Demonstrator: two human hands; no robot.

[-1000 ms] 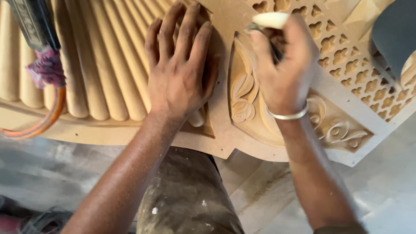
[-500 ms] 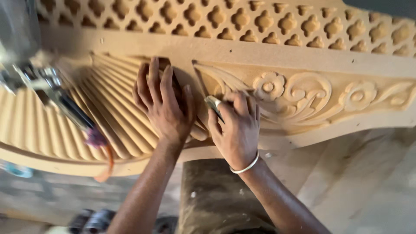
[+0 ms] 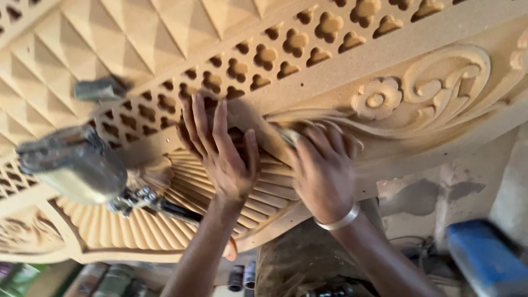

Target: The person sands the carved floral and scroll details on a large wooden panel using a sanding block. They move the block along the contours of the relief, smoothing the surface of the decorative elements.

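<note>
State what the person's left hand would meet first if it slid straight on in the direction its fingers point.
Probably the pierced band of clover-shaped holes in the pale carved wooden panel. The left hand lies flat, fingers pointing up the picture, fingertips already near that band.

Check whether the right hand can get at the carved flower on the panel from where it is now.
Probably yes. The right hand rests on the carved wooden panel just below and left of the carved flower, with only open carved scrollwork between them. The left hand lies flat on the fluted fan, clear of that path.
</note>
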